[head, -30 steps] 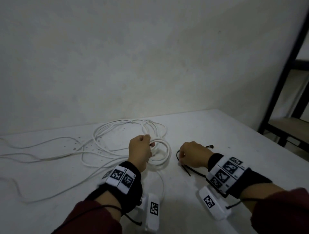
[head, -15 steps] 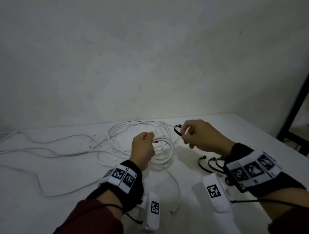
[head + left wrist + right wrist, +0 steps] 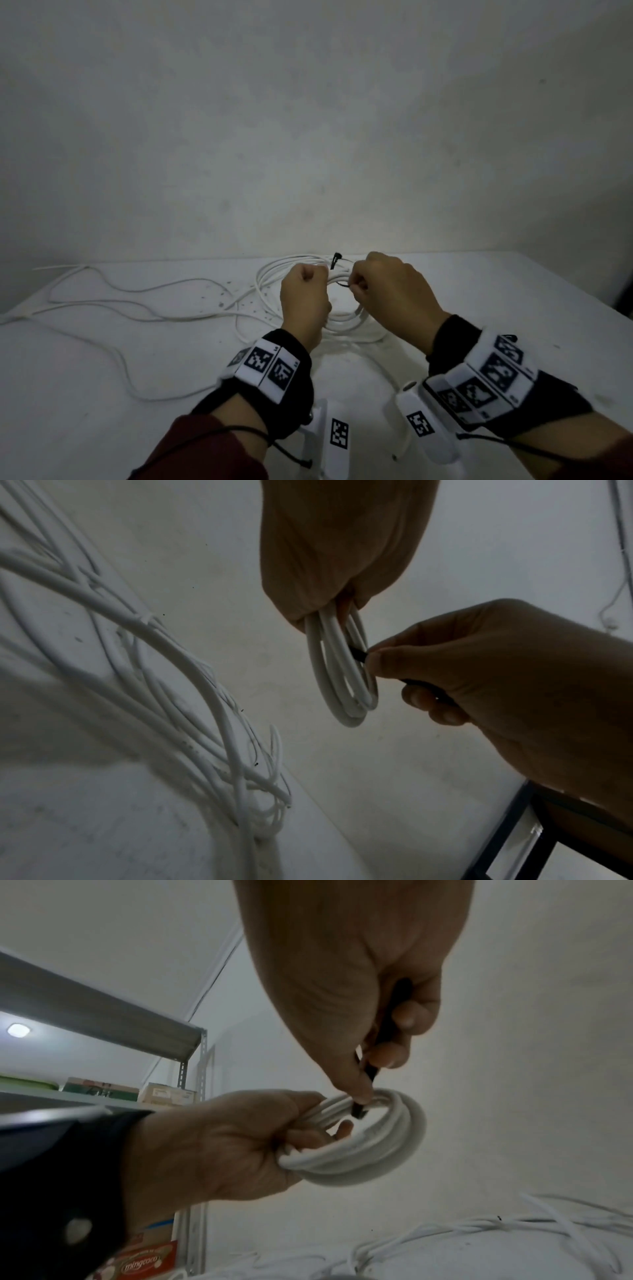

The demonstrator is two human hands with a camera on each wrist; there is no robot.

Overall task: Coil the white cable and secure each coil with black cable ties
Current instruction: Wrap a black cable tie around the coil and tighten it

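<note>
Having come across from the worktop (image 3: pixel 102 359), the right hand (image 3: pixel 390 291) is pinching a black cable tie (image 3: pixel 368 1074) against the first small coil (image 3: pixel 359 1150) the left hand (image 3: pixel 303 298) is gripping (untied, most white cable (image 3: pixel 137 308) lying loose).

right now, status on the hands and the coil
Left hand grips the white coil. Right hand pinches a black cable tie, tip at the coil. Tie not closed. Nothing in the way.

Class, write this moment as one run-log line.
step: tying coil | left hand: grips white cable coil | right hand: pinches black cable tie at coil | tie: not yet closed
</note>
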